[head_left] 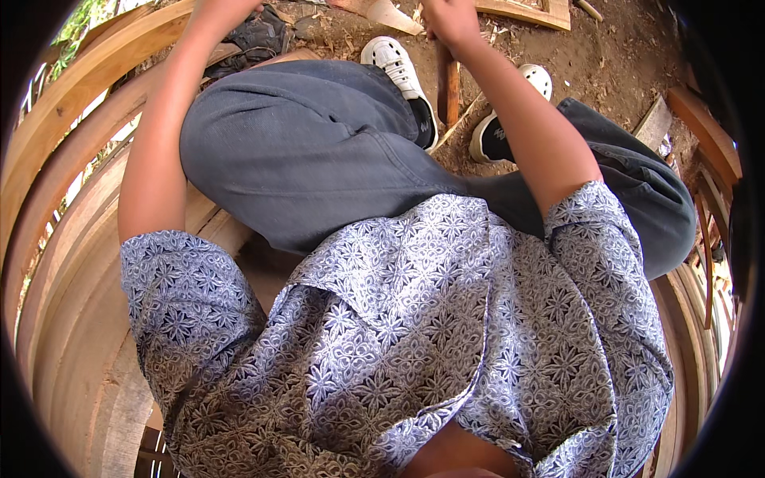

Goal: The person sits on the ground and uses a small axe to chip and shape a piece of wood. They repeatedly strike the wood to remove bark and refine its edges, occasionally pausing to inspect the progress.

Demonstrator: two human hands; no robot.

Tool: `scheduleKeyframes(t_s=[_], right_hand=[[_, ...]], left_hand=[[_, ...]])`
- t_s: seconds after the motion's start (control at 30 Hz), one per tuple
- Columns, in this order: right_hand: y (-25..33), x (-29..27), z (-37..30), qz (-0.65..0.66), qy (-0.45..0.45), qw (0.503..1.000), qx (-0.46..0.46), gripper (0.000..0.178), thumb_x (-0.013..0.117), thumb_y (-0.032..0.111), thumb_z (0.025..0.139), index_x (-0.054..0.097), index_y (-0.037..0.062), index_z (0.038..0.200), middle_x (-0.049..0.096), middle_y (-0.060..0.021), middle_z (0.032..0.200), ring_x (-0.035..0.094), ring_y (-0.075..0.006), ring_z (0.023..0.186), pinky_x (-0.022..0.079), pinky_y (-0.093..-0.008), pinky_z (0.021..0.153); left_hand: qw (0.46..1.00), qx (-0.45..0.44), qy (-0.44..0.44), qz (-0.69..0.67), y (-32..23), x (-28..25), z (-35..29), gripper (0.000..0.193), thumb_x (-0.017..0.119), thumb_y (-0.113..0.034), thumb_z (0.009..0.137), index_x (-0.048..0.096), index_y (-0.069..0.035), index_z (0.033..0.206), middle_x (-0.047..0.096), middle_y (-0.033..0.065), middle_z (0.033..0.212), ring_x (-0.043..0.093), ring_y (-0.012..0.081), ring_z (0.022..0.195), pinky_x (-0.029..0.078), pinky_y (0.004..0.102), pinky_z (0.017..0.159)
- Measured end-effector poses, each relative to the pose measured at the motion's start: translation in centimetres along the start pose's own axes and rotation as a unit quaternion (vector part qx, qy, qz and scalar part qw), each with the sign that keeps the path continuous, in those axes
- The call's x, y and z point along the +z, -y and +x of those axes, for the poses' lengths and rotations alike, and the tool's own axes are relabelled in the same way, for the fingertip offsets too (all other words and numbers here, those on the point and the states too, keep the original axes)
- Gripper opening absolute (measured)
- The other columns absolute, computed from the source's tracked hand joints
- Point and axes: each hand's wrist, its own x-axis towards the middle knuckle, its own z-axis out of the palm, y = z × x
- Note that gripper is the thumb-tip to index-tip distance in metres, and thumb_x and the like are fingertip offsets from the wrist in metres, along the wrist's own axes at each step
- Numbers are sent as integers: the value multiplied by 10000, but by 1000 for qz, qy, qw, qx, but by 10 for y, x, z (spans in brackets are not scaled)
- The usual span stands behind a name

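My right hand (452,24) is at the top edge, right of the middle, with its fingers closed. From beneath it a brown wooden handle (448,84) points down between my shoes; the tool's other end does not show. My left hand (225,9) is cut off by the top edge, so its grip and anything in it are hidden. Just below that hand lies a crumpled black thing (259,40) beside my bent knee.
White clogs (390,60) stand on brown earth (606,48) strewn with wood shavings. Long curved planks (96,76) are at the left, more timber (705,131) at the right. A pale wooden frame corner (550,14) lies at the top.
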Motion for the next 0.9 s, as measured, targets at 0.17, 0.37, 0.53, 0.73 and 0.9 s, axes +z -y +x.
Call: scheduleKeyframes(t_s=[0.17,0.37,0.53,0.73,0.9], right_hand=[[-64,-8,-6,5,83,970,229,315,616,316,909,562,58,737,506,-53,565,527,-171,435,432,-360,425],[2,-6,1,-67,61,992,83,318,636,329,883,613,32,773,586,-70,615,578,-193,488,478,-367,482],[-23,6,-10,-107,23,993,35,347,642,338,873,610,22,733,604,-74,608,592,-180,490,490,-358,481],[-38,-11,6,9,106,975,196,317,648,310,876,583,20,766,556,-70,616,552,-174,466,465,-378,449],[-11,0,2,-21,44,998,38,338,625,350,908,634,18,839,603,-101,656,596,-210,490,485,-365,462]], left_hand=[[993,-94,60,-30,-22,-1,14,267,856,-163,786,641,-22,859,657,102,849,638,195,793,517,352,727],[993,-101,35,-47,-19,0,6,281,849,-157,803,611,-21,864,630,80,833,625,177,771,513,350,687],[975,-184,80,-94,-25,-4,5,298,857,-178,803,615,-26,888,637,83,840,628,182,758,507,346,678],[1000,3,4,-9,-1,5,2,299,862,-182,789,627,-29,893,655,106,881,636,197,821,511,341,737],[999,37,5,5,10,4,-4,264,839,-169,816,631,-41,914,665,107,912,644,204,847,515,345,778]])
